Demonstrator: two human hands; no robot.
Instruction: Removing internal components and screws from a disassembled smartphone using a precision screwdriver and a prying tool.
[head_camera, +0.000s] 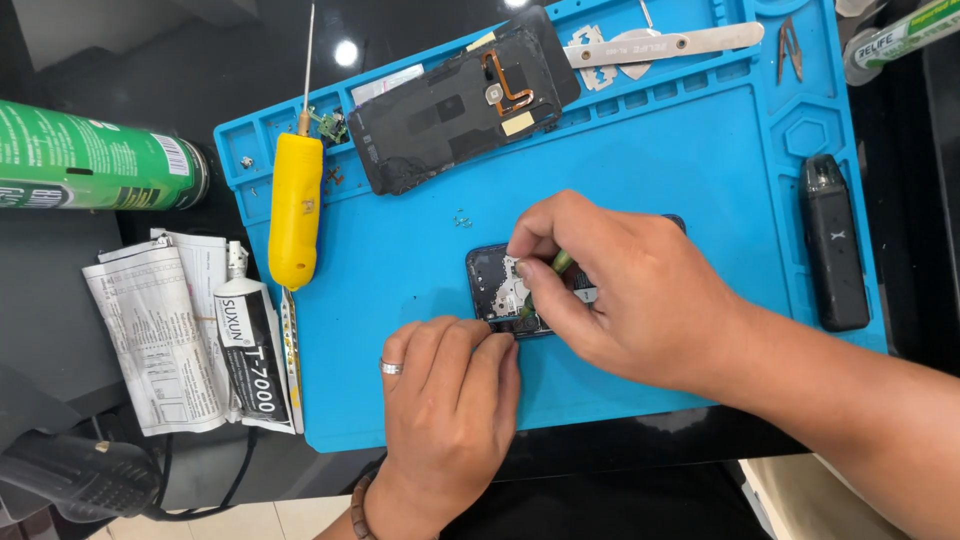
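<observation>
Fingers of right hand (620, 290) pinch a green tool (560, 263), hiding much of the phone (492, 285); left hand (450, 400) steadies it.

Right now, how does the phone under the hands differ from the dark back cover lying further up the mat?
The opened phone lies mid-mat, mostly hidden by both hands, its inner parts showing; the back cover lies untouched and fully in view at the top. The right hand works a small tool on the phone, while the left hand steadies it. Both rest on the blue mat.
</observation>
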